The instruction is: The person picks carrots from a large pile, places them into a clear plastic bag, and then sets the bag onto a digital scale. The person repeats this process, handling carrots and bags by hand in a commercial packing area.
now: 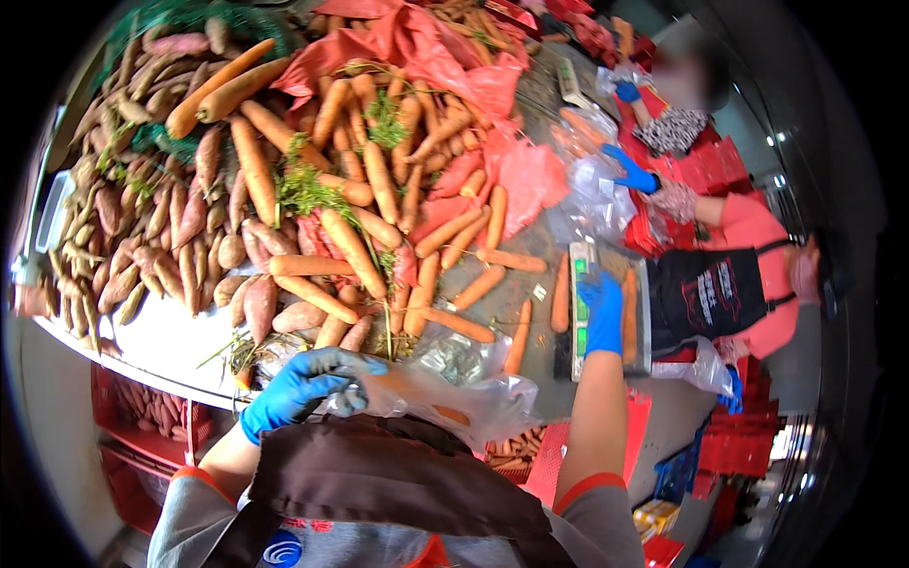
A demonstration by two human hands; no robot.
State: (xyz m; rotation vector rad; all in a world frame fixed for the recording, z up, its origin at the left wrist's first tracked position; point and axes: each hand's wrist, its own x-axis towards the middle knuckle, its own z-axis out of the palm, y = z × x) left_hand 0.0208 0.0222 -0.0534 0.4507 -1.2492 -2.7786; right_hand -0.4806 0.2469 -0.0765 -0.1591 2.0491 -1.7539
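Observation:
My left hand (301,390), in a blue glove, is closed on the edge of a clear plastic bag (492,402) in front of my apron. Orange carrots (452,415) show through the film. Farther right, my gloved right hand (604,310) lies over the panel of a digital scale (579,364) with green displays, its fingers extended. Beside that hand a carrot (631,303) rests on the scale's plate, and another carrot (561,293) lies along the scale's left side. A single carrot (518,338) is on the table between my hands.
Heaped carrots (379,180) with green tops spill from red plastic sacking (530,175). Sweet potatoes (189,208) cover the left side. Red crates (151,417) stand below the table's left edge. Across the table, co-workers in blue gloves (630,170) handle clear bags (601,194).

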